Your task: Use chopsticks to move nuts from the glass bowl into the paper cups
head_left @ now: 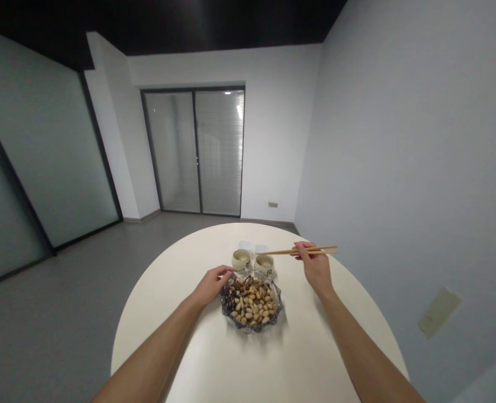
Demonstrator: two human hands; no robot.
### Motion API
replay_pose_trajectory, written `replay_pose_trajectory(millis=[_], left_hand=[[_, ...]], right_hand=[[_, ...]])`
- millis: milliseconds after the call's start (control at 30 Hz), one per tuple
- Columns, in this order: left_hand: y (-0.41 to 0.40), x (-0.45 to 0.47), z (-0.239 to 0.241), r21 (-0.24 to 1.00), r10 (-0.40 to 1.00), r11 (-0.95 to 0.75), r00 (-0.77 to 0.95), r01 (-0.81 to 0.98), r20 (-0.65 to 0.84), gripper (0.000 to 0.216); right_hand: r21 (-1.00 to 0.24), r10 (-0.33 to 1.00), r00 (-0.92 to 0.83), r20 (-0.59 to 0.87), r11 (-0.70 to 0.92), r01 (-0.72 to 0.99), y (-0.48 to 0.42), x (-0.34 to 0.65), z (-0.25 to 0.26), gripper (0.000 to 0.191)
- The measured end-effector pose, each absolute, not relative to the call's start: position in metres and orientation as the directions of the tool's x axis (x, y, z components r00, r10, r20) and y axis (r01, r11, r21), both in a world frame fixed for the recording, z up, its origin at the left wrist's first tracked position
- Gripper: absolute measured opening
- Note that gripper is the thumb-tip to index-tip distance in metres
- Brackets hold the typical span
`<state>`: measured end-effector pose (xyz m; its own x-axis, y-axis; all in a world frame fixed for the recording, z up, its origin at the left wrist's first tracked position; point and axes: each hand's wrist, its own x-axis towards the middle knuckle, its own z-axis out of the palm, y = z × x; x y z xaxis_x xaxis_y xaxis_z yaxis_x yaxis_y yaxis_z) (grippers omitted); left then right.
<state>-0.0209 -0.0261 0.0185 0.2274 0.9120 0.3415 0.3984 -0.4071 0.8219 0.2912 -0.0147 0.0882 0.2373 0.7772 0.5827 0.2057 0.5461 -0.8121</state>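
My right hand [310, 263] grips a pair of wooden chopsticks [279, 252], held nearly level with their tips pointing left. Those tips are over the right one of two small cream cups; whether anything is between them is too small to tell. The left cup [237, 264] and the right cup [261, 272] stand side by side behind a clear glass bowl [279, 305]. Mixed nuts [252, 302], pale, brown and dark, fill the bowl. At its upper left rim is my left hand [213, 284], with thumb and fingers curled on the edge.
Two small white pieces [245, 245] lie behind the cups. All of this stands on a round cream table [181, 358]. A pale wall [399, 168] rises close on the right, and glass doors [218, 151] are across the floor ahead.
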Motion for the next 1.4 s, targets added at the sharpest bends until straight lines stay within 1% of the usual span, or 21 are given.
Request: replay_pose_trajectory(millis=[100,200,333,567,967,1400], left_hand=[[-0.027,-0.020,0.019,0.822,0.913,-0.405,0.228,0.400,0.339,0.034],[-0.029,-0.019,0.020,0.822,0.912,-0.408,0.225,0.398,0.343,0.035],[-0.030,-0.019,0.020,0.828,0.914,-0.403,0.219,0.389,0.342,0.035],[-0.028,-0.019,0.019,0.829,0.915,-0.400,0.213,0.391,0.342,0.036],[-0.027,-0.019,0.016,0.827,0.912,-0.407,0.218,0.388,0.346,0.035],[-0.027,-0.019,0.016,0.835,0.914,-0.403,0.220,0.374,0.342,0.037]], right_hand=[[-0.775,0.780,0.107,0.617,0.578,0.255,-0.035,0.290,0.091,0.040],[-0.766,0.799,0.028,0.601,0.566,0.303,-0.046,0.296,0.088,0.040],[-0.737,0.798,-0.003,0.603,0.558,0.382,-0.046,0.306,0.081,0.038],[-0.702,0.803,-0.075,0.591,0.558,0.442,-0.046,0.303,0.078,0.033],[-0.687,0.812,-0.117,0.572,0.552,0.473,-0.046,0.300,0.076,0.034],[-0.708,0.813,-0.122,0.569,0.560,0.429,-0.050,0.298,0.079,0.034]])
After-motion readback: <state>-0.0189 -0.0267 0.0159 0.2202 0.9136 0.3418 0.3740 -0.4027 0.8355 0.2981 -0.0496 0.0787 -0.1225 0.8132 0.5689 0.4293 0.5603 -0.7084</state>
